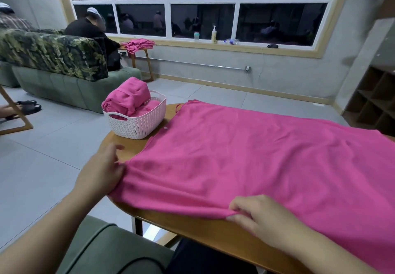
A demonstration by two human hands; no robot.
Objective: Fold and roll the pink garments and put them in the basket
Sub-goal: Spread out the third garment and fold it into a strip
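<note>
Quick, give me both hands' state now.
Left hand: pinching the pink garment at its near corner.
Right hand: pinching the garment's near hem.

Bare table (128, 145) strip between basket (136, 124) and garment (245, 156).

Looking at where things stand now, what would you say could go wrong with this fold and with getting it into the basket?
The pink garment hangs over the wooden table at the right, so it may slide as the left hand and right hand pull the near edge they pinch. The white basket sits near the table's edge with a rolled garment piled above its rim; another roll might topple it.
</note>
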